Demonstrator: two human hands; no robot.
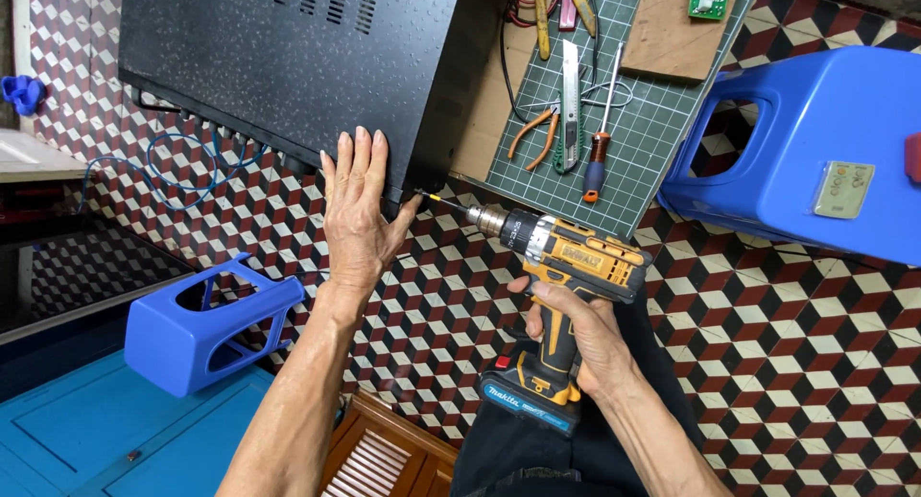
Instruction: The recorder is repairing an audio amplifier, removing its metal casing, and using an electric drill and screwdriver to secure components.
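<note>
The left hand (pixel 357 209) lies flat, fingers spread, on the near corner of the black case (pixel 288 65), which rests on the tiled floor (pixel 787 343). The right hand (pixel 580 339) grips a yellow drill (pixel 566 267), its bit touching that corner. Pliers (pixel 535 132) and a screwdriver (pixel 600 142) lie on the green mat (pixel 662 104) beside the case.

black metal case (pixel 288 56), yellow-black drill (pixel 561 267), blue stool (pixel 806 142), green mat (pixel 643 132)

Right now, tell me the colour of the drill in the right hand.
The drill is yellow and black, with a teal-blue battery at its base; the head view shows it.
</note>
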